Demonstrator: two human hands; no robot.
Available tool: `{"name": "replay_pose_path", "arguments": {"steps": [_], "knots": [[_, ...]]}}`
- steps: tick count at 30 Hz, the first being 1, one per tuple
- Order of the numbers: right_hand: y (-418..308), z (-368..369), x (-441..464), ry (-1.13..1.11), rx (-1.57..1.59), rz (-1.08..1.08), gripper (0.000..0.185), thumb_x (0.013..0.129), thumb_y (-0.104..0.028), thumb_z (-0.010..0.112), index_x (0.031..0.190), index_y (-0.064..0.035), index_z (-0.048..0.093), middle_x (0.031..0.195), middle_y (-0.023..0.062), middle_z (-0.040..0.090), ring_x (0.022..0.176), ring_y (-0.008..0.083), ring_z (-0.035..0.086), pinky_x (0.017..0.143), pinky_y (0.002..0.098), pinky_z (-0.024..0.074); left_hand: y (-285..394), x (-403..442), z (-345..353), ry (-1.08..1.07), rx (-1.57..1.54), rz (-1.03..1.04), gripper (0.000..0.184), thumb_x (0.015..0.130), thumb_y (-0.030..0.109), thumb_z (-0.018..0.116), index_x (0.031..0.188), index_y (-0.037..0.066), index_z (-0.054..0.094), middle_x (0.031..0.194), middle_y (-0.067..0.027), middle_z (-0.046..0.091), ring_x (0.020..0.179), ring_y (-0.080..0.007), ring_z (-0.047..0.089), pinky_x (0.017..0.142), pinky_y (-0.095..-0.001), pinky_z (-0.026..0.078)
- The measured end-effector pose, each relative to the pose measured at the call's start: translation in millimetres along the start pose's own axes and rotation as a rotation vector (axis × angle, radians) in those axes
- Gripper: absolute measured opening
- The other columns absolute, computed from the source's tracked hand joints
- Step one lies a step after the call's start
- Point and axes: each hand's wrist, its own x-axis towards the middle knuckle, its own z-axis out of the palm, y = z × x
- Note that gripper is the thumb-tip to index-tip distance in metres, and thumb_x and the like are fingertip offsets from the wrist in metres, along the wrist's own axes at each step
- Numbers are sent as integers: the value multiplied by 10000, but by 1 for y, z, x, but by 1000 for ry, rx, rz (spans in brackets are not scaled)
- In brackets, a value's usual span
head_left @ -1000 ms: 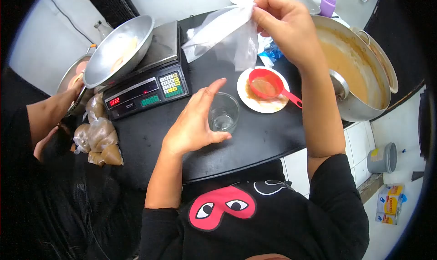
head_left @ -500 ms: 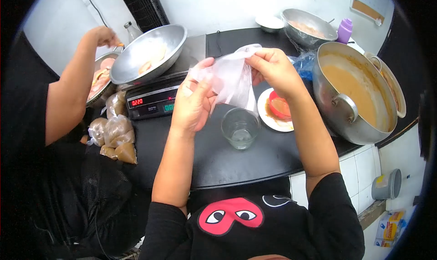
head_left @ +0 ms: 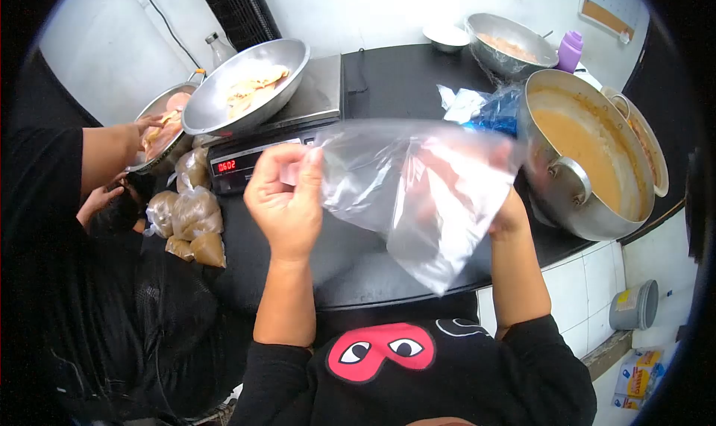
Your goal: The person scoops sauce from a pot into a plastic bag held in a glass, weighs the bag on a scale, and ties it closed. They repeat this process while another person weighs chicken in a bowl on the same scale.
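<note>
"In the head view, where is the plastic bag (head_left: 373,195)?"

"Right in the centre of the frame, spread between both hands above the black table (head_left: 347,277), its lower corner hanging down to the right."

"And the fingers?"

"The left hand (head_left: 286,195) pinches the bag's left edge between thumb and forefinger. The right hand (head_left: 509,208) shows hazily through the plastic; I can't tell whether it is inside or behind, nor how its fingers stand."

"What gets in the way?"

"The bag itself, mostly. It hides the tabletop behind it, and with the left hand it covers the right part of the scale (head_left: 321,94). The lit display shows at centre left."

"What else is around?"

"Upper left, a metal bowl (head_left: 205,105) of pale pieces sits tilted on the scale. Beside it, at the left edge, a co-worker's hand (head_left: 154,122) touches meat in a second bowl. Below the scale lie tied bags of brown stuff (head_left: 198,216)."

"And on the right?"

"A big pot (head_left: 559,206) of brown liquid, just beside the bag's right end. Crumpled blue plastic (head_left: 500,113) touches or nearly touches the pot. Upper right, a purple bottle (head_left: 570,52); lower right, a grey bucket (head_left: 634,307)."
</note>
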Motion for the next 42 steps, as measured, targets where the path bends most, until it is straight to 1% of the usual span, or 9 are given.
{"name": "replay_pose_path", "arguments": {"steps": [5, 8, 12, 18, 26, 30, 35, 38, 42], "knots": [[-10, 8, -15, -287, 139, 139, 1102, 622, -807, 491, 1343, 7, 310, 1276, 202, 495, 1104, 254, 550, 951, 403, 429, 11, 1, -21, 56, 70, -28, 77, 830, 12, 653, 808, 29, 580, 672, 55, 528, 576, 5, 429, 529, -145, 326], [-25, 40, -20, -51, -65, 489, 1094, 604, -723, 644, 1366, -22, 290, 1301, 179, 481, 1126, 249, 535, 929, 384, 434, 13, -1, -29, 92, 136, -10, 85, 831, 12, 648, 798, 29, 572, 648, 65, 502, 554, 11, 397, 511, -146, 300], [21, 68, -34, -145, -400, 213, 1176, 428, -315, 936, 1363, -59, 270, 1246, 128, 499, 1068, 213, 532, 900, 347, 433, 20, -7, -24, 127, 205, 9, 100, 832, 1, 640, 783, 30, 558, 631, 79, 471, 531, 15, 355, 491, -150, 265], [44, 88, -30, -34, -225, 193, 991, 571, -531, 818, 1268, -6, 347, 1205, 152, 514, 1040, 242, 569, 855, 359, 474, 27, -20, -22, 105, 571, 227, 123, 727, -7, 693, 789, 19, 591, 605, -39, 561, 496, -79, 510, 472, -211, 417], [39, 89, -23, -82, 19, 180, 614, 781, -354, 727, 1191, -22, 412, 1065, 89, 556, 934, 148, 557, 787, 282, 457, 27, -37, -21, -125, 606, 646, 329, 531, -111, 625, 839, 3, 609, 579, -66, 514, 447, -222, 493, 427, -295, 398], [36, 93, -25, 20, -242, 120, 265, 856, -179, 639, 1031, -2, 547, 934, 55, 610, 839, 108, 571, 745, 262, 457, 29, -42, -25, -230, 594, 626, 183, 699, -56, 683, 846, 26, 612, 623, -71, 578, 490, -152, 530, 456, -242, 409], [29, 85, -28, -64, -238, 236, 130, 863, -94, 614, 896, 30, 635, 834, 67, 652, 776, 114, 598, 725, 269, 475, 30, -31, -58, 36, 583, 251, 253, 676, -28, 713, 909, 40, 639, 667, -4, 572, 540, -86, 497, 524, -216, 419], [35, 85, -36, -120, -189, 398, 168, 832, -115, 663, 884, 44, 652, 847, 83, 670, 806, 119, 612, 753, 275, 482, 24, -17, -116, -332, 149, -341, 572, 657, 115, 791, 1168, 21, 552, 917, -49, 603, 772, -98, 547, 718, -213, 443], [67, 88, -41, -186, -269, 436, 151, 789, -120, 705, 829, 22, 674, 781, 53, 658, 759, 112, 593, 710, 263, 459, 33, -42, -134, -213, -153, -257, 922, 628, 380, 815, 1344, 3, 375, 1312, -168, 455, 1122, -212, 488, 909, -321, 405]]}}
